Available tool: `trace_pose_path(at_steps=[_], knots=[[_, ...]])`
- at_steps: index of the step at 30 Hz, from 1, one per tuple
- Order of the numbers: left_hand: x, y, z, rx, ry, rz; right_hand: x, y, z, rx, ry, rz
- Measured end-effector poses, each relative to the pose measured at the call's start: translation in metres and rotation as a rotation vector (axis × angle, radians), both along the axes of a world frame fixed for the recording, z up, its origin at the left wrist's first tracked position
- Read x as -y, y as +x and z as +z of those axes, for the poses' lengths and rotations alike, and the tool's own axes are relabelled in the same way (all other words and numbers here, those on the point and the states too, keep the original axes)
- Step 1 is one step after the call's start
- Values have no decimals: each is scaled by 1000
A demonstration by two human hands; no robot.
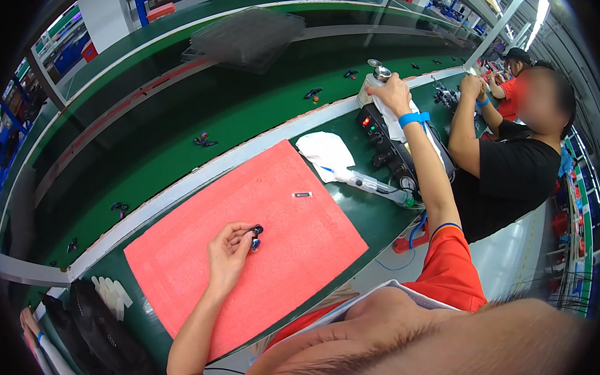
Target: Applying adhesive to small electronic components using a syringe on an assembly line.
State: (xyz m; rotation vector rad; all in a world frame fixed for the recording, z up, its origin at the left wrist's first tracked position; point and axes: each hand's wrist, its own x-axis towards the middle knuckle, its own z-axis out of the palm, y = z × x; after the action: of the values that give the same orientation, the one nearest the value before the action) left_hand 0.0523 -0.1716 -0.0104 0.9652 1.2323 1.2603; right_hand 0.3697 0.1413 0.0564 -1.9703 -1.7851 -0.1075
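Basically, green conveyor belt point(262, 111) is the biggest item, running across the far side from left to right. Dark green work surface point(356, 215) lies along its near side, white rail point(171, 192) between the two. Co-worker in black top point(510, 176) at far right, arms raised. Pink-red foam mat point(302, 235) covers much of the surface, set at an angle. Stack of clear plastic trays point(245, 37) at the far side, above the belt. Black fabric items point(104, 327) at near left, pale gloves point(112, 296) just beside them.

Right side: black control box point(386, 142) with a lit red switch. White cloth point(325, 152) near the mat's far right corner; clear tube-shaped tool point(374, 185) lies from the cloth toward the box.

Left hand point(227, 254) is above the middle of the mat, fingertips pinched narrow on a small part. Right hand point(391, 94) is stretched to far right, blue wristband point(414, 118) on, fingers at the metal-topped dispenser point(381, 73) by the box; can't tell how firm that grip is.

Small dark parts point(205, 141) sit spaced out along the belt. Held piece: small black component point(256, 229) with a shiny bluish lower end, over the mat. Small dark rectangular piece point(302, 195) lies on the mat, to the far right of the left hand.
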Motion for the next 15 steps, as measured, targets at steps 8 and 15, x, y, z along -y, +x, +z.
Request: trace_pose_path(at_steps=[8, 15], knots=[[1, -3, -6, -10, 19, -7, 28, 19, 39, -39, -89, 31], [0, -1, -1, -3, 20, -20, 2, 39, 44, -712, 88, 378]])
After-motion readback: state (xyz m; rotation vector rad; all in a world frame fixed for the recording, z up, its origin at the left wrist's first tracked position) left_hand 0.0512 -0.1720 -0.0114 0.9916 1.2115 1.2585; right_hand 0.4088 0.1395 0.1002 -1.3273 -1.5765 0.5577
